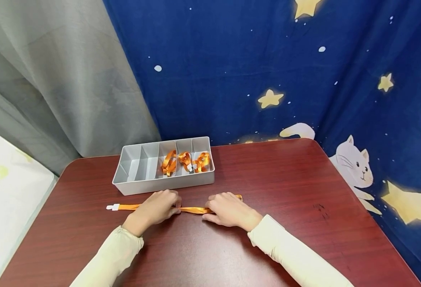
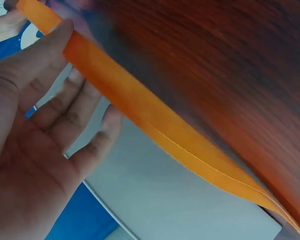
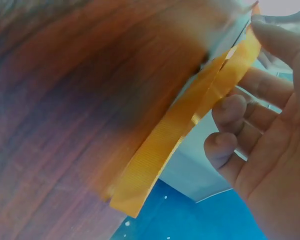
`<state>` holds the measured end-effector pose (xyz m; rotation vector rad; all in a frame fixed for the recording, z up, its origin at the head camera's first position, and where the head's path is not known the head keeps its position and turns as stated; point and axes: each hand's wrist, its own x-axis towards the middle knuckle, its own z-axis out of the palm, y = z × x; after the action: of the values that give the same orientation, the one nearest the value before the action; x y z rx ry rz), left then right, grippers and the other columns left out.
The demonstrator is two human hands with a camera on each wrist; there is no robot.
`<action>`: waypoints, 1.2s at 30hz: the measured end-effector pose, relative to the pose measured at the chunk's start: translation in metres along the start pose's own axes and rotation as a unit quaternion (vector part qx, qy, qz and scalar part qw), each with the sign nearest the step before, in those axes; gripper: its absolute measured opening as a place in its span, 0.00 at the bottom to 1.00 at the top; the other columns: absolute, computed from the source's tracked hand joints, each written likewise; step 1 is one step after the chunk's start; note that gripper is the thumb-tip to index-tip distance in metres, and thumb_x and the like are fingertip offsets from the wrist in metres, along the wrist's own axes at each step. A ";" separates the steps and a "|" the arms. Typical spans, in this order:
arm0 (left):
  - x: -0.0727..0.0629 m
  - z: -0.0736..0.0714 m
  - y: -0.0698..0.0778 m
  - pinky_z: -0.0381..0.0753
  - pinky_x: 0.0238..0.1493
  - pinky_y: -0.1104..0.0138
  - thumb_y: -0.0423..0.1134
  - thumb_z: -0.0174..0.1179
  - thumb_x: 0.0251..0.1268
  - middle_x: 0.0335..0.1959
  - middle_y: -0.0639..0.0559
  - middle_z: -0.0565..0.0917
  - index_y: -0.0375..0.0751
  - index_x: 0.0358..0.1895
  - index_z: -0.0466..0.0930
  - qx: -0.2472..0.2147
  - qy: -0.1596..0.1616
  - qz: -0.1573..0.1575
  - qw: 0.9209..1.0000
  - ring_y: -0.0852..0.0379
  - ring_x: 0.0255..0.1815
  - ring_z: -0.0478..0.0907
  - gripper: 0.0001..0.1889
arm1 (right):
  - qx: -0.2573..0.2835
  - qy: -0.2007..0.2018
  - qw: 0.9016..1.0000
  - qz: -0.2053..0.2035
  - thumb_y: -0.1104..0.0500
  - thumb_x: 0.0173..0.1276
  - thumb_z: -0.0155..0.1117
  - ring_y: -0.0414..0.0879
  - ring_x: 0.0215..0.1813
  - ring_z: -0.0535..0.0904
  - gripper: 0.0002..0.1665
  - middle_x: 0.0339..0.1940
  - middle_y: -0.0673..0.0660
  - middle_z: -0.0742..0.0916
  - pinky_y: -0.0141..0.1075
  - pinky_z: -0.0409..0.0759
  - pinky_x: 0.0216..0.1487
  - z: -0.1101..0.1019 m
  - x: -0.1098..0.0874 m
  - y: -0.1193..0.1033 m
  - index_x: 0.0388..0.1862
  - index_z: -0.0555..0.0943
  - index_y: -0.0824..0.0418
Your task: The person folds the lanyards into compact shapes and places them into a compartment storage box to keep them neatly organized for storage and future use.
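An orange lanyard stretches from left to right across the table, its strap doubled, with a white plastic clip at its left end. My left hand pinches the strap between thumb and fingers, a little right of the clip. In the left wrist view, the strap runs past the thumb tip. My right hand pinches the strap closer to its looped right end. That folded end sticks out beyond the fingers in the right wrist view.
Just behind the hands stands a grey divided box. Three of its compartments hold coiled orange lanyards; the leftmost ones show bare bottoms. The dark red table meets a blue star-patterned curtain and a grey curtain at the back.
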<state>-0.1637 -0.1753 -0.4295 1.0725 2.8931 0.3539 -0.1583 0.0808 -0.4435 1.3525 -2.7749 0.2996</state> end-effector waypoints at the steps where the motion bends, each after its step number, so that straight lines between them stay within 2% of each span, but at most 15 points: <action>1: 0.000 -0.001 0.000 0.74 0.25 0.64 0.36 0.73 0.55 0.21 0.62 0.74 0.51 0.23 0.78 0.004 0.010 0.003 1.000 0.63 0.22 0.72 0.12 | 0.003 0.002 1.000 0.002 0.43 0.69 0.65 0.39 0.25 0.77 0.16 0.23 0.43 0.77 0.37 0.73 0.23 -0.001 0.000 0.000 0.26 0.81 0.50; 4: 0.001 -0.004 0.001 0.72 0.23 0.65 0.36 0.73 0.56 0.19 0.63 0.73 0.51 0.22 0.77 0.019 0.038 0.011 0.999 0.63 0.21 0.70 0.13 | 0.015 0.006 1.000 0.008 0.44 0.73 0.61 0.40 0.26 0.78 0.17 0.23 0.43 0.77 0.38 0.75 0.23 -0.002 0.001 0.000 0.26 0.80 0.50; 9: 0.003 -0.008 0.003 0.72 0.23 0.64 0.38 0.74 0.55 0.20 0.62 0.72 0.51 0.23 0.76 0.053 0.080 0.025 0.995 0.61 0.21 0.70 0.13 | 0.055 0.008 0.998 0.014 0.49 0.78 0.54 0.40 0.31 0.81 0.15 0.28 0.44 0.81 0.39 0.79 0.28 -0.006 0.005 0.002 0.35 0.84 0.51; 13: 0.003 -0.013 0.004 0.75 0.25 0.62 0.38 0.75 0.54 0.22 0.61 0.73 0.50 0.24 0.77 0.070 0.106 0.036 0.991 0.59 0.22 0.73 0.13 | 0.120 0.002 0.993 0.020 0.53 0.79 0.53 0.39 0.38 0.82 0.13 0.35 0.45 0.84 0.38 0.82 0.39 -0.010 0.009 0.004 0.43 0.85 0.53; 16: 0.003 -0.019 0.006 0.77 0.27 0.61 0.37 0.75 0.53 0.24 0.60 0.75 0.49 0.26 0.79 0.077 0.127 0.044 0.988 0.58 0.24 0.76 0.11 | 0.202 -0.002 0.979 0.025 0.56 0.78 0.54 0.37 0.39 0.80 0.13 0.37 0.47 0.86 0.35 0.80 0.44 -0.014 0.012 0.007 0.44 0.86 0.56; 19: 0.004 -0.026 0.009 0.79 0.30 0.60 0.36 0.75 0.53 0.25 0.58 0.77 0.48 0.28 0.81 0.081 0.153 0.053 0.984 0.56 0.27 0.78 0.10 | 0.283 0.001 0.959 0.026 0.59 0.76 0.57 0.36 0.34 0.77 0.11 0.33 0.52 0.87 0.31 0.76 0.41 -0.016 0.015 0.012 0.41 0.87 0.60; 21: 0.004 -0.031 0.011 0.78 0.30 0.59 0.35 0.75 0.52 0.26 0.57 0.79 0.47 0.28 0.81 0.087 0.173 0.059 0.979 0.54 0.27 0.79 0.09 | 0.314 0.007 0.949 0.030 0.60 0.75 0.60 0.36 0.31 0.74 0.10 0.30 0.55 0.87 0.29 0.73 0.36 -0.020 0.015 0.013 0.40 0.87 0.61; 24: 0.006 -0.041 0.016 0.77 0.29 0.58 0.36 0.75 0.53 0.26 0.55 0.79 0.45 0.28 0.80 0.097 0.204 0.071 0.972 0.51 0.27 0.79 0.10 | 0.333 0.019 0.942 0.030 0.61 0.72 0.63 0.36 0.26 0.71 0.08 0.28 0.56 0.87 0.28 0.71 0.32 -0.026 0.014 0.013 0.38 0.87 0.62; 26: 0.008 -0.047 0.020 0.76 0.29 0.57 0.35 0.74 0.54 0.26 0.54 0.79 0.44 0.28 0.80 0.102 0.222 0.080 0.966 0.51 0.26 0.78 0.10 | 0.335 0.027 0.941 0.030 0.61 0.71 0.64 0.35 0.23 0.70 0.06 0.24 0.52 0.85 0.27 0.69 0.28 -0.031 0.013 0.012 0.38 0.87 0.61; 28: 0.010 -0.053 0.023 0.75 0.30 0.57 0.35 0.73 0.56 0.26 0.53 0.79 0.43 0.29 0.80 0.106 0.238 0.088 0.962 0.50 0.27 0.78 0.08 | 0.325 0.036 0.945 0.028 0.61 0.70 0.66 0.36 0.21 0.69 0.05 0.20 0.47 0.82 0.27 0.67 0.25 -0.036 0.012 0.010 0.36 0.87 0.59; 33: 0.013 -0.062 0.029 0.74 0.29 0.58 0.33 0.71 0.57 0.26 0.51 0.79 0.41 0.30 0.80 0.121 0.280 0.099 0.947 0.50 0.27 0.76 0.07 | 0.247 0.066 0.966 0.042 0.56 0.69 0.67 0.34 0.17 0.67 0.05 0.14 0.40 0.76 0.29 0.67 0.24 -0.046 0.009 0.005 0.34 0.88 0.54; 36: 0.014 -0.067 0.030 0.74 0.28 0.58 0.33 0.70 0.58 0.25 0.51 0.77 0.39 0.30 0.79 0.120 0.303 0.100 0.940 0.50 0.25 0.74 0.07 | 0.216 0.084 0.971 0.055 0.54 0.69 0.67 0.32 0.17 0.67 0.06 0.13 0.38 0.75 0.30 0.68 0.25 -0.050 0.008 0.002 0.33 0.88 0.52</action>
<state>-0.1626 -0.1577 -0.3565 1.5410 3.4373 0.4076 -0.1670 0.0848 -0.3939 1.1683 -2.7421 1.0229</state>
